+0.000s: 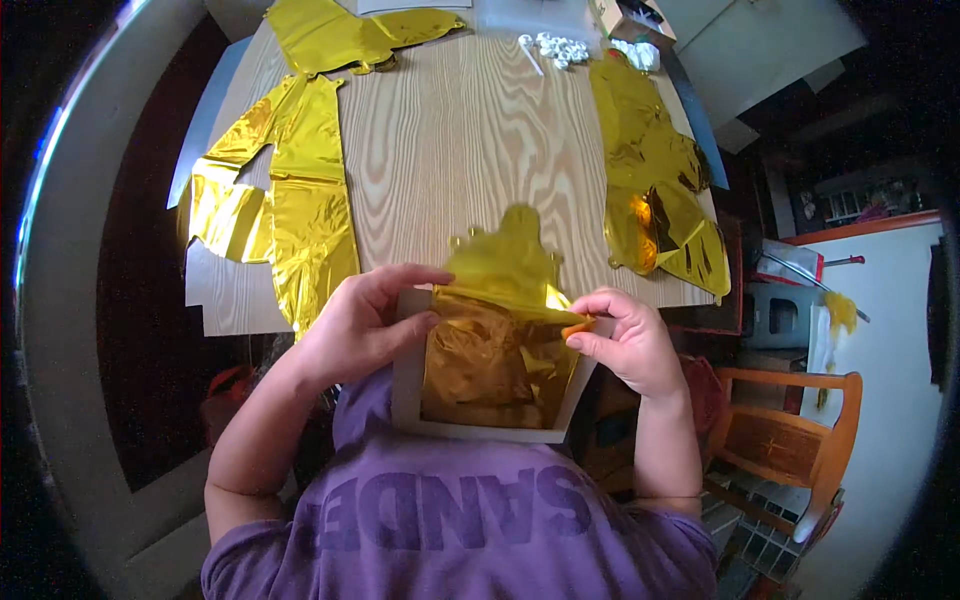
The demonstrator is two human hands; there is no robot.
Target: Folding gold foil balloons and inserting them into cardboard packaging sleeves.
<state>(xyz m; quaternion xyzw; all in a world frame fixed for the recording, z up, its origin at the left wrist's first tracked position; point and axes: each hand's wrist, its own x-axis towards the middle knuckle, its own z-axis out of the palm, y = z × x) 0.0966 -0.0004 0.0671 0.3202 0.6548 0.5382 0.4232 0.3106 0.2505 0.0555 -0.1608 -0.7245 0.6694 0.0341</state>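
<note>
At the near edge of the table, a flat gold foil balloon [500,360] lies over a white card [487,432] that rests against my front. The balloon's far part, with small tabs along its edge, reaches onto the wooden tabletop. My left hand [375,320] grips the upper left of the card and foil, thumb on the near side and index finger on the far side. Between the thumb and fingers of my right hand [630,338], the foil's right edge is pinched, and a crease runs across from one hand to the other.
Uninflated gold foil balloons lie on the table: one at the left [310,180], one at the far left [350,40], and others at the right [650,150]. Small white pieces [560,48] sit near an open box [635,20] at the back. A wooden chair [785,440] stands right.
</note>
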